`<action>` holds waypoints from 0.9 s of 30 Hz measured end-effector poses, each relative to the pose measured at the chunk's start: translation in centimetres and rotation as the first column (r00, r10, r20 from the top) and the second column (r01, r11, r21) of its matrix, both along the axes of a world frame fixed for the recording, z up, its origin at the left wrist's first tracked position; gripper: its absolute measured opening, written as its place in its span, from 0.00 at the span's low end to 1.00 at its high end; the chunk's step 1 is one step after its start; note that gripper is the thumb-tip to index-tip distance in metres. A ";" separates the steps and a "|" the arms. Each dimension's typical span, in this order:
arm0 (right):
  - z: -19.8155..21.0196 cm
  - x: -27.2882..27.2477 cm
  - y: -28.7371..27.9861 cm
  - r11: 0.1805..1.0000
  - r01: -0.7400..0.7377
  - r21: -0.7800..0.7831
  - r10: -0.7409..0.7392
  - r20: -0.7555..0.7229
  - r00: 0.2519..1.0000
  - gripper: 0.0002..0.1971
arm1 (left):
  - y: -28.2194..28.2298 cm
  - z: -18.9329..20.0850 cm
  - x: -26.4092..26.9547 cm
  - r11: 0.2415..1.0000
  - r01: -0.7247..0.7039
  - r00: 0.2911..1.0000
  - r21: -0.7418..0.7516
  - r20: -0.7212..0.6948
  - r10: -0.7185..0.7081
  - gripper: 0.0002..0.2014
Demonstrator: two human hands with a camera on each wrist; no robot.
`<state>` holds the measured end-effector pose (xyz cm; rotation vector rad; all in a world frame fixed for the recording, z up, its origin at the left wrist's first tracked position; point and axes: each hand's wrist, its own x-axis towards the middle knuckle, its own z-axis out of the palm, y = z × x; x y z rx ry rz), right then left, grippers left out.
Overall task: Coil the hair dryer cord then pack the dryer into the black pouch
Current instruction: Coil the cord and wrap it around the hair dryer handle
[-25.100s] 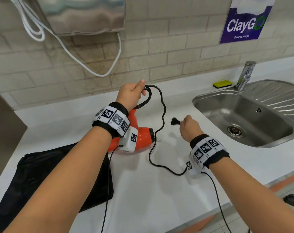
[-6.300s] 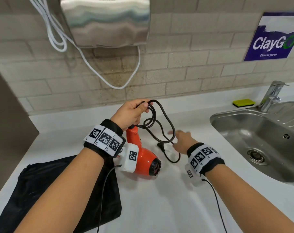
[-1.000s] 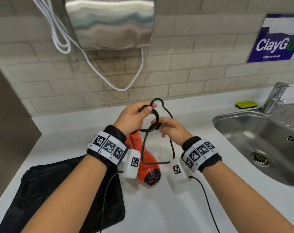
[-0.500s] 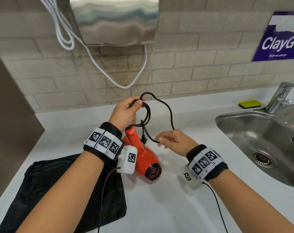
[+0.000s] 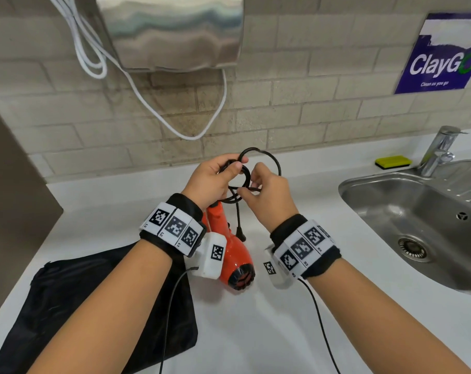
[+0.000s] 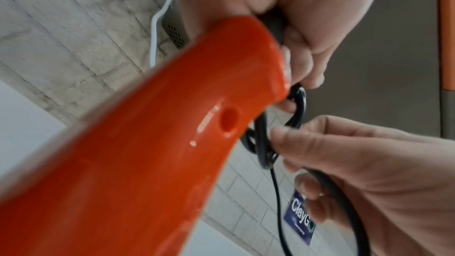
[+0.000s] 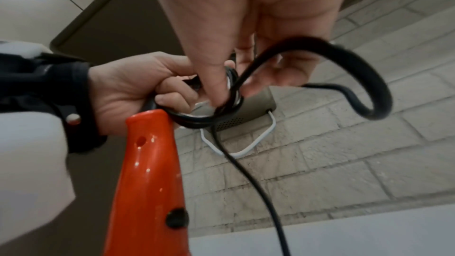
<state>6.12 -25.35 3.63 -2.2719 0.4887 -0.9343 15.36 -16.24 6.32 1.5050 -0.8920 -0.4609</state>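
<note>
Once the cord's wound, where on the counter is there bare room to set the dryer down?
Bare white counter lies between the black pouch and the sink, in front of the hair dryer. Another bare strip runs along the brick wall, left of the yellow sponge. It is crowded where both hands wind the cord.

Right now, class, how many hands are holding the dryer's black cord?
2. The left hand grips the coiled cord above the dryer; the right hand pinches the coil from the right side.
</note>
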 end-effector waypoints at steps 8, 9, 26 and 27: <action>-1.7 -1.3 -3.6 0.956 0.217 0.197 -0.251 0.167 0.953 0.18 | 1.4 0.2 0.9 0.993 0.121 0.992 0.016 -0.026 -0.120 0.12; -1.8 -1.3 -4.1 0.934 0.150 0.325 -0.203 0.136 0.970 0.17 | 1.5 0.2 0.9 0.991 0.130 0.991 0.023 -0.024 -0.129 0.12; -3.6 0.5 -2.7 0.934 -0.194 0.299 0.231 -0.094 0.968 0.13 | 1.1 0.4 0.1 0.990 0.138 0.989 0.032 -0.053 -0.136 0.11; -4.3 0.2 -3.6 0.962 -0.071 0.263 0.103 -0.109 0.989 0.12 | 1.2 0.4 0.3 0.993 0.113 0.991 0.022 -0.076 -0.111 0.11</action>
